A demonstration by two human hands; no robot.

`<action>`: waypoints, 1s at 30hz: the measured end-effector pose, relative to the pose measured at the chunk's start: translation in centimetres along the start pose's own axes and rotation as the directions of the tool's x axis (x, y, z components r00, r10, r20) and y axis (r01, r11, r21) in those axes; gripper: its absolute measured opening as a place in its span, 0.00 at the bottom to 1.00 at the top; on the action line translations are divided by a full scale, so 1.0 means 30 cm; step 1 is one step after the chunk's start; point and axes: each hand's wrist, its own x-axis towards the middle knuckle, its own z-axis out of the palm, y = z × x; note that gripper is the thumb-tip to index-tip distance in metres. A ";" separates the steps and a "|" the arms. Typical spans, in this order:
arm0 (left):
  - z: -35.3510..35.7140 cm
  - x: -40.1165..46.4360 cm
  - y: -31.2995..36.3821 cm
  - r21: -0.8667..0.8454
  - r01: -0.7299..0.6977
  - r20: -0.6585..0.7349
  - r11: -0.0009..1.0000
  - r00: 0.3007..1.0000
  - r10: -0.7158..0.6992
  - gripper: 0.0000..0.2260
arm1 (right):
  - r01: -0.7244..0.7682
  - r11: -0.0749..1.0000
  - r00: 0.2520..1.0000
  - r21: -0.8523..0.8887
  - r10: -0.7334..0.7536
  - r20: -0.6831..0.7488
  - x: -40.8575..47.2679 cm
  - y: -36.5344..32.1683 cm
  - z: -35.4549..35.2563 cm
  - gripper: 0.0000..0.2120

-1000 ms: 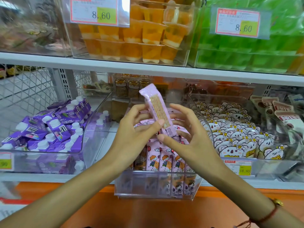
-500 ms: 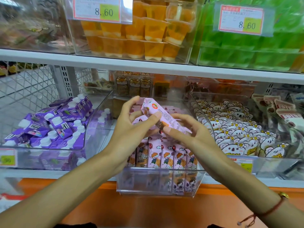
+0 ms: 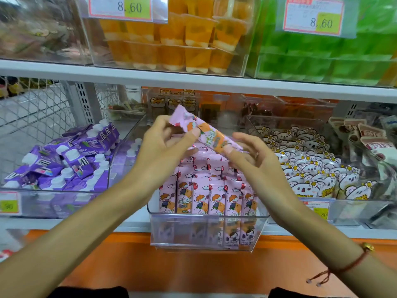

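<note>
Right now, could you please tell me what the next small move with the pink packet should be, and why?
Probably tip the pink packet upright and lower it into the clear bin. The left hand and right hand pinch it slanted above the bin, printed face up, while the standing packets there are upright, faces forward.

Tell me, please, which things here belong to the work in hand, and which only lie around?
In hand: pink packet, pinched by left hand and right hand; clear bin of the same packets below it.
Lying about: purple cartons; orange jelly cups; green jellies; koala packs; price tags.
</note>
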 end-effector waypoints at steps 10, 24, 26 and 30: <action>0.076 0.199 -0.107 0.357 -0.010 -0.056 0.934 0.998 0.032 0.15 | 0.483 0.425 0.867 -0.766 -0.109 0.487 -0.059 0.068 0.006 0.23; 0.096 0.343 -0.080 0.798 -0.295 0.444 0.526 0.878 -0.181 0.22 | 0.491 0.436 0.858 -0.755 -0.089 0.506 -0.052 0.063 0.007 0.23; 0.108 0.345 -0.124 0.840 -0.336 0.437 0.426 0.884 -0.165 0.22 | 0.495 0.431 0.856 -0.755 -0.089 0.510 -0.054 0.062 0.007 0.23; 0.088 0.360 -0.184 0.847 -0.409 0.509 0.340 0.809 -0.293 0.12 | 0.502 0.420 0.852 -0.756 -0.090 0.515 -0.057 0.062 0.008 0.22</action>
